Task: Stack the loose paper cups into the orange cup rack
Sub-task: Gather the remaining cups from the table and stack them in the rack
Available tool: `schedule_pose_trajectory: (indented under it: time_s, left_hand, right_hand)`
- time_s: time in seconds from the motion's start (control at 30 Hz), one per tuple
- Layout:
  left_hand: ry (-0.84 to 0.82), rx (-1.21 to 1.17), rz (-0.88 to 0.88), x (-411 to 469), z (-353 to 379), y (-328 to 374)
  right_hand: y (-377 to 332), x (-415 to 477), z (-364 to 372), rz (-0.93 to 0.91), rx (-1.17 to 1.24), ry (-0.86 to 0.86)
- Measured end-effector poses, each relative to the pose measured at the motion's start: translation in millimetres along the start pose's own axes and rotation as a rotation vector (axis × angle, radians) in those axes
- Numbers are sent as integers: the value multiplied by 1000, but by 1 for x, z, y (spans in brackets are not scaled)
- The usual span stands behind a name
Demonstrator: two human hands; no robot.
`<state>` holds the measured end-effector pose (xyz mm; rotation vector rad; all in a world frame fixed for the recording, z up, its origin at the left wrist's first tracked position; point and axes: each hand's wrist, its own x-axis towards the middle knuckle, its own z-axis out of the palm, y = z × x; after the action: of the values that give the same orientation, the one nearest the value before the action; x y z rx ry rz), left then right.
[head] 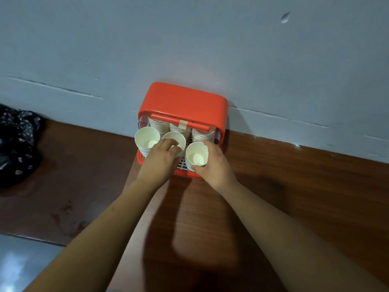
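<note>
- The orange cup rack [185,98] stands at the far edge of the bench [294,186], right against the wall [189,39], and its lid is lifted.
- Paper cups are nested inside it in stacks. The back stacks [156,124] sit under the lid, and at the front there are the left stack [147,138], the middle stack [175,138] and the right stack [196,153]. I see no loose cup lying on the bench.
- The left hand [161,157] is on the middle stack. Its grip is curled over the near rim of the top cup, and the fingertips reach a little into the mouth.
- The right hand [214,165] holds the right stack from the side. Its grip wraps around the cup wall, with the thumb on the near side.
- I judge the task to be close to its end: both hands seem to be settling the front stacks on the white grid floor [181,165].
- What could go wrong:
  - The paper walls are soft, so too much squeeze may dent a rim, and the cups would then sit crooked.
  - Fingers inside the mouth may lift the top cup out when the hand leaves.
  - The stacks are light and stand touching or nearly so. A sideways pull could tip one onto its neighbour, or over the front lip of the rack onto the bench.
  - The front stacks look tall, so the lid may catch on them when it closes.
</note>
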<state>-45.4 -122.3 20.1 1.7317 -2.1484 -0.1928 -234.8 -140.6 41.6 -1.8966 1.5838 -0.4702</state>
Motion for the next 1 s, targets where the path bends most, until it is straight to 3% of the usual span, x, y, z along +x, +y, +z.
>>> schedule_pose_trajectory:
  time_s: [0.2,1.0]
  left_hand:
    - [66,-3,-40,-12,-6,2]
    - [-55,-6,-51,-17,-5,3]
  right_hand:
    - [-1,-2,-1,12,15,37]
    - [14,0,18,32,56,128]
